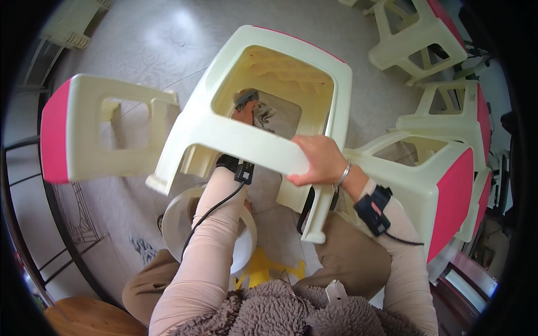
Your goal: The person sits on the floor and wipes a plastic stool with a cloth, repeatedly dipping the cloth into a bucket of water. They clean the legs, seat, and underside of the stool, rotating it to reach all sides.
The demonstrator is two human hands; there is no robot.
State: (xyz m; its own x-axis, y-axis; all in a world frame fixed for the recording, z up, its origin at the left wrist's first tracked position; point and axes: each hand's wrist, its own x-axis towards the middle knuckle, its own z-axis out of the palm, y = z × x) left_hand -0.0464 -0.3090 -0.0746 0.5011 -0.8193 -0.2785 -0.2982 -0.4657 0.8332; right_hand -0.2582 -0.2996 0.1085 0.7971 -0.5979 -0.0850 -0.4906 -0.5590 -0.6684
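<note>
A cream plastic stool (248,140) with a pink seat is held tilted in front of me, its hollow side frame facing up towards me. My right hand (321,159) is closed around the right end of its crossbar, with the thumb underneath. From below that bar, my left forearm passes into the stool. Inside, my left hand (244,114) grips a crumpled grey cloth (263,115) close to the inner wall; the bar covers part of this hand. Beneath my left forearm stands a white bucket (178,220), its inside mostly hidden.
Another pink-topped stool (54,130) lies on its side at left. Several more, including one stool (454,201) close by my right arm, crowd the right side. A yellow plastic stool (258,269) is between my legs. Round brown wood (88,317) shows at lower left.
</note>
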